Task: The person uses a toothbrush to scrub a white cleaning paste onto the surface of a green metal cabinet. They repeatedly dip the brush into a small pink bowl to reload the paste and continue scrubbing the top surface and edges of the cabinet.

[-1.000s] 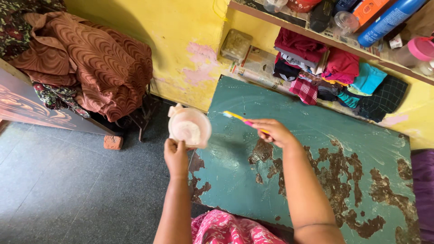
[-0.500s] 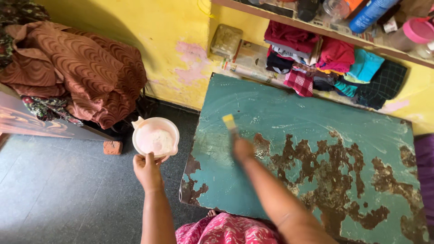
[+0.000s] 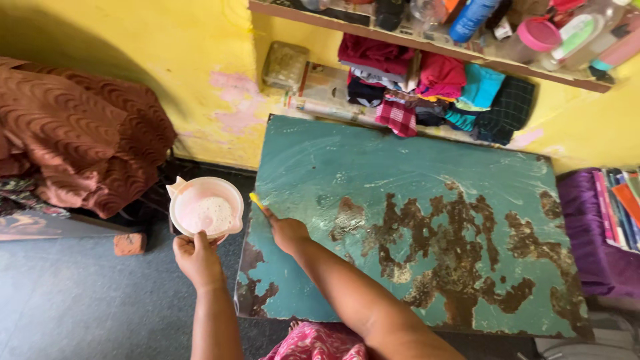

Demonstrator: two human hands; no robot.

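Note:
My left hand (image 3: pixel 197 259) holds a pale pink plastic jug (image 3: pixel 205 207) with foamy liquid inside, out past the left edge of the table. My right hand (image 3: pixel 288 233) grips a small yellow brush (image 3: pixel 257 202), whose tip sits at the table's left edge, close to the jug's rim. The table (image 3: pixel 427 167) has a worn teal top with large rusty brown patches where the paint is gone, and wet streaks across its far half.
A brown quilted blanket (image 3: pixel 87 147) is heaped at the left. Folded clothes (image 3: pixel 433 87) sit against the yellow wall behind the table, under a shelf (image 3: pixel 427 43) of bottles. Books (image 3: pixel 617 207) on purple cloth lie at right. A brick (image 3: pixel 129 243) rests on the grey floor.
My right hand has drawn the brush from the middle of the table back to its left edge, near the jug. The jug has lowered and tipped so its inside shows.

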